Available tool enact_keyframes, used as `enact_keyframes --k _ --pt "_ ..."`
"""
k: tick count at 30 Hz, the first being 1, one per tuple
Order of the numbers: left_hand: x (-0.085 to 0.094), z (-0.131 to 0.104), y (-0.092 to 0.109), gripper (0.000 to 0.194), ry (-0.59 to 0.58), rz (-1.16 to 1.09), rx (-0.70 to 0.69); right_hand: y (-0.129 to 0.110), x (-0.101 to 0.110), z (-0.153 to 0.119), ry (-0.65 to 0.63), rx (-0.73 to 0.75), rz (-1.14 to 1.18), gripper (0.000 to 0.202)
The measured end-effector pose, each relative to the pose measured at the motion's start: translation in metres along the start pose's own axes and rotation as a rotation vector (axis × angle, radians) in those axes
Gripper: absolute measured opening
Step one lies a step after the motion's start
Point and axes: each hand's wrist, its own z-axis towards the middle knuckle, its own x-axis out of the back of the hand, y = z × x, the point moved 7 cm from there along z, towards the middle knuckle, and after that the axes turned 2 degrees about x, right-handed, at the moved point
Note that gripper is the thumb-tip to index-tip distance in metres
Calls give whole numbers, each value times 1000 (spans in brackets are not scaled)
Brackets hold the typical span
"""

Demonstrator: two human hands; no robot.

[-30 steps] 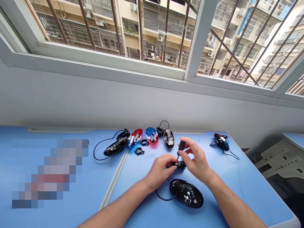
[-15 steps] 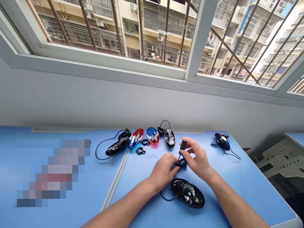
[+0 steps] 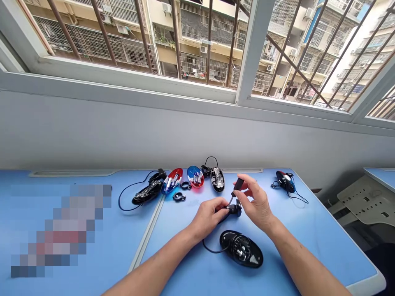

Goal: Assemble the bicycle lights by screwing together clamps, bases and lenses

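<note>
My left hand (image 3: 210, 216) is closed on a small black clamp part (image 3: 236, 209) just above the table. My right hand (image 3: 253, 201) pinches the black handle of a screwdriver (image 3: 237, 187), whose metal tip slants down to the part beside my left fingertips. Nearer to me lies a glossy black oval device (image 3: 241, 248) with a round clear lens, and a thin black cable curves from it toward my left hand. The fingers partly cover the clamp part.
Along the back of the blue table (image 3: 182, 255) lie a black cabled device (image 3: 148, 192), a red-blue shell (image 3: 172, 181), a blue-red shell (image 3: 195, 176), black rings (image 3: 179, 197) and a black open shell (image 3: 217, 179). Another cabled device (image 3: 285, 181) sits at right.
The clamp part has turned in my left fingers, showing more of its body. The screwdriver leans further to the right. The whole view has shifted slightly.
</note>
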Motion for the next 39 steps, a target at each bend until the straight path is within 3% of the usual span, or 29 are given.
enact_keyframes --k 18,24,32,39 --pt "1 3 -6 18 3 -122 104 31 -13 8 8 -272 222 38" --pt "-1 3 -8 17 4 -131 91 34 -6 11 114 -235 52 37" --pt "-2 1 -8 15 -11 -143 55 13 -17 11 -93 -77 136 45" --pt "-1 0 -5 15 -9 -136 22 2 -12 12 -16 -4 -26 38"
